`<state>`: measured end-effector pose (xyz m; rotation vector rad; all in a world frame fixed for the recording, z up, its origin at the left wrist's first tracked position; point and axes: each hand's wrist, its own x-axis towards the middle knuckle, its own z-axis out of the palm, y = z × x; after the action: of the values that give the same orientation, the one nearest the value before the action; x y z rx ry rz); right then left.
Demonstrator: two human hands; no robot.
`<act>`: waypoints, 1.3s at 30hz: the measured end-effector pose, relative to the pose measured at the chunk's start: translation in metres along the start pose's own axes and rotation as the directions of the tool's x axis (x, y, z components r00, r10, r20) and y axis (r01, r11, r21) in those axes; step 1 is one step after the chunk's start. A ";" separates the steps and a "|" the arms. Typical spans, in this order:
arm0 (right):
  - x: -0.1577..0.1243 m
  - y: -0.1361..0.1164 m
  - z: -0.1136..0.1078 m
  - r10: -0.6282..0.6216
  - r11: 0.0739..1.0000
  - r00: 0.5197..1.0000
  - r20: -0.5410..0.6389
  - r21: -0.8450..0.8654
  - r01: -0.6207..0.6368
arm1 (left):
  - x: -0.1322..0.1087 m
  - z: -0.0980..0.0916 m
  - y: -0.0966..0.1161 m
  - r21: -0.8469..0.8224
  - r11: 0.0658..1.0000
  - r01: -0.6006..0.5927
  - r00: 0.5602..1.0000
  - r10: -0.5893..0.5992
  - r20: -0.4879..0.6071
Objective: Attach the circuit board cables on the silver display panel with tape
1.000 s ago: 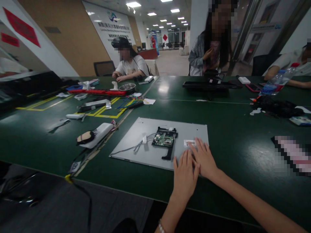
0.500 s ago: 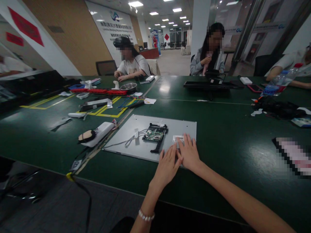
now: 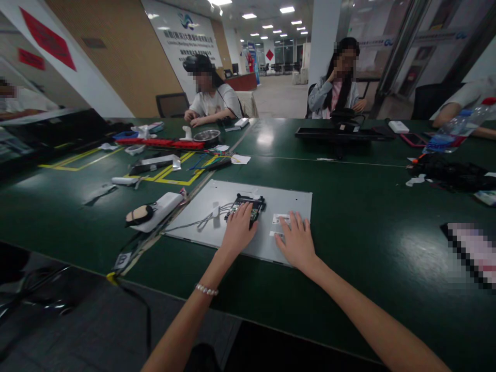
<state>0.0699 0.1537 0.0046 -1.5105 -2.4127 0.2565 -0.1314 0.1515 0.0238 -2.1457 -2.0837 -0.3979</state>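
Note:
A grey metal panel [image 3: 217, 196] lies flat on the green table [image 3: 349, 206] in front of me. A green circuit board [image 3: 248, 202] in a black frame sits on it, with grey wires [image 3: 201, 219] running off to the left. My left hand [image 3: 238, 230] rests on the circuit board, fingers stretched over it. My right hand [image 3: 296, 240] lies flat and spread on the panel's near right part, fingertips at a small white label [image 3: 279, 219].
A white device with a dark pad [image 3: 153, 213] lies left of the panel. Tools, a red strip and a metal bowl [image 3: 206, 136] sit on yellow-taped areas further left. A black monitor [image 3: 341, 134] lies across the table. Three other people sit at the far side.
My left hand moved away from my right hand and forward onto the circuit board. My right hand stayed flat on the panel near the label.

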 end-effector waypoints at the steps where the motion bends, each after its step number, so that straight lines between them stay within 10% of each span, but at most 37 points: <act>1: 0.000 0.000 0.000 -0.005 1.000 1.000 0.002 0.002 0.005 | 0.006 0.005 -0.007 0.006 1.000 -0.005 0.999 0.005 0.034; 13: 0.002 0.001 -0.004 -0.014 1.000 0.999 0.040 0.009 0.013 | 0.082 0.026 -0.062 0.014 0.992 0.125 0.987 -0.126 0.099; 22: 0.003 0.001 -0.002 -0.012 1.000 0.999 0.031 0.020 0.012 | 0.082 0.009 -0.073 0.025 0.998 0.061 0.998 -0.061 -0.011; 26: 0.004 0.001 -0.002 -0.019 0.999 0.999 0.030 0.028 0.018 | 0.078 -0.012 -0.103 0.139 0.962 0.236 0.969 -0.221 -0.115; 32: 0.004 0.001 -0.003 -0.014 1.000 0.999 0.046 0.017 0.013 | 0.054 -0.016 -0.137 0.262 0.887 0.379 0.909 -0.410 0.072; 39: 0.004 0.001 -0.003 -0.017 1.000 0.999 0.044 0.015 0.017 | 0.067 -0.026 -0.132 0.263 0.878 0.400 0.911 -0.411 -0.015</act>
<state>0.0698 0.1578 0.0078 -1.4922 -2.4508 0.3066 -0.2645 0.2146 0.0547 -1.5789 -2.4517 -0.1035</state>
